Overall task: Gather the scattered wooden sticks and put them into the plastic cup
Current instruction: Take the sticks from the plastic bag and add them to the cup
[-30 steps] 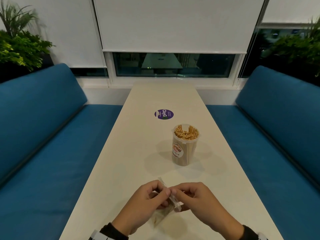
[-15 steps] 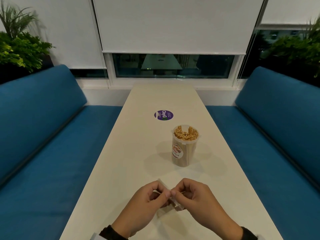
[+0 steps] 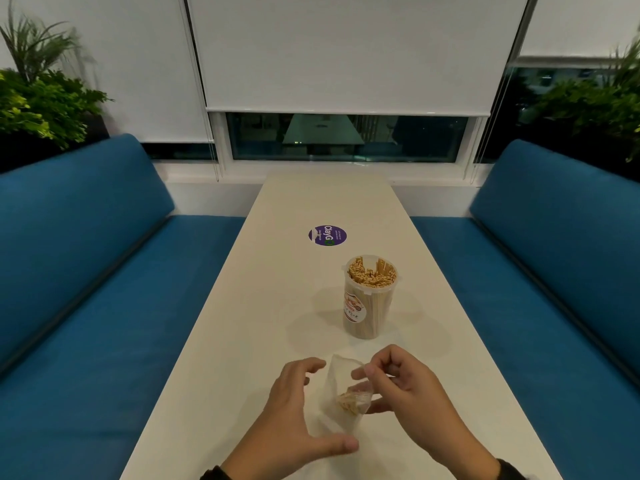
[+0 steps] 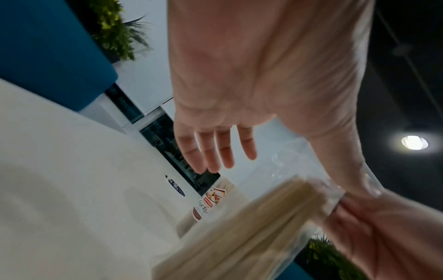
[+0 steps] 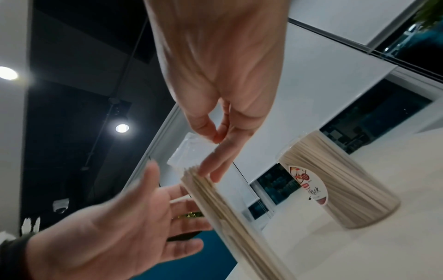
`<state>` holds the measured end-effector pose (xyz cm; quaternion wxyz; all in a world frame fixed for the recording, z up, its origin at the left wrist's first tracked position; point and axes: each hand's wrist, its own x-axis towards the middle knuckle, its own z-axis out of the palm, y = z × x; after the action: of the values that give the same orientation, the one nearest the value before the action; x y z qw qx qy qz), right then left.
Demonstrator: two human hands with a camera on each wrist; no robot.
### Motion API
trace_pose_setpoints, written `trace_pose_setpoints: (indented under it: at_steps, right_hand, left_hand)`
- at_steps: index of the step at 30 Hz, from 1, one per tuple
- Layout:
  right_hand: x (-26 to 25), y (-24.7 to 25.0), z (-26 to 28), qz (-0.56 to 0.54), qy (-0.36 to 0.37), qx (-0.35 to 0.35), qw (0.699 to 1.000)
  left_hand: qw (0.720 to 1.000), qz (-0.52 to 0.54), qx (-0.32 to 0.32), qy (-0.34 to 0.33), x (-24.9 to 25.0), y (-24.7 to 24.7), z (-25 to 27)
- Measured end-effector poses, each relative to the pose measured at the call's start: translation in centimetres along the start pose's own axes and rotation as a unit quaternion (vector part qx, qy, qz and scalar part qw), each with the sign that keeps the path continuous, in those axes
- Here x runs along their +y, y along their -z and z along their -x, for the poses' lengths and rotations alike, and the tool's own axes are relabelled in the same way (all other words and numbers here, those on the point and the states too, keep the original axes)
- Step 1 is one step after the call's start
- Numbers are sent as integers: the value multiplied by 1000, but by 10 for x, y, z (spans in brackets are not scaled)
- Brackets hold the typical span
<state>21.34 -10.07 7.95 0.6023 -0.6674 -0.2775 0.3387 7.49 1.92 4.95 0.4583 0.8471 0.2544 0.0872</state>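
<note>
A clear plastic bag [image 3: 341,393] holding a bundle of wooden sticks [image 3: 349,401] is pinched at its upper edge by the right hand [image 3: 405,389], thumb and forefinger closed together on the film, just in front of the plastic cup [image 3: 370,296]. The bag is held upright above the table [image 3: 242,341], and the sticks are gathered at its lower end; in the right wrist view the bundle [image 5: 215,193] is seen end-on beside the fingertips [image 5: 215,176]. The left hand [image 3: 294,410] is spread beside the bag on the side away from the right hand, fingers straight and apart, with nothing gripped; whether its thumb touches the bag's lower corner cannot be told. In the left wrist view its 4 fingers [image 4: 215,147] are seen extended toward the cup. The cup stands upright on the table beyond both hands, packed with sticks on end, its label [image 3: 354,306] facing the person. A round purple sticker [image 3: 327,235] lies on the tabletop beyond the cup. Blue benches [image 3: 86,271] run along both sides of the table.
</note>
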Motion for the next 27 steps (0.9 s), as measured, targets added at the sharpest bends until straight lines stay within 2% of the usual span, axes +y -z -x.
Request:
trace_pose_setpoints:
  at_steps: [3, 7, 8, 10, 12, 14, 16, 18, 23, 27]
  right_hand:
    - [-3, -1, 1, -62, -9, -17, 998]
    - [-5, -1, 1, -113, -24, -28, 993]
    - [-5, 1, 2, -89, -18, -23, 996]
    - [-6, 7, 2, 52, 29, -9, 998]
    - [-8, 14, 4, 250, 106, -14, 962]
    - [-16, 18, 5, 390, 169, -78, 902]
    - [-21, 18, 5, 460, 204, -166, 848]
    - [-23, 17, 3, 474, 208, -220, 827]
    - [-20, 9, 5, 435, 218, -257, 835]
    - [-4, 1, 3, 433, 239, -236, 836]
  left_hand:
    - [998, -63, -20, -22, 0, -10, -3]
    - [1000, -9, -5, -28, -7, -15, -11]
    - [1000, -19, -1, -25, -7, -15, -10]
    - [999, -46, 5, -27, -8, -14, -11]
    - [996, -89, 8, -27, -11, -13, -11]
    - [992, -126, 0, -22, -12, -14, -10]
    - [991, -131, -14, -12, -12, -14, -9]
    - [992, -121, -26, -1, -11, -14, -9]
    - [994, -93, -44, 34, -11, -19, -10]
    - [987, -148, -48, 25, -8, -28, -16]
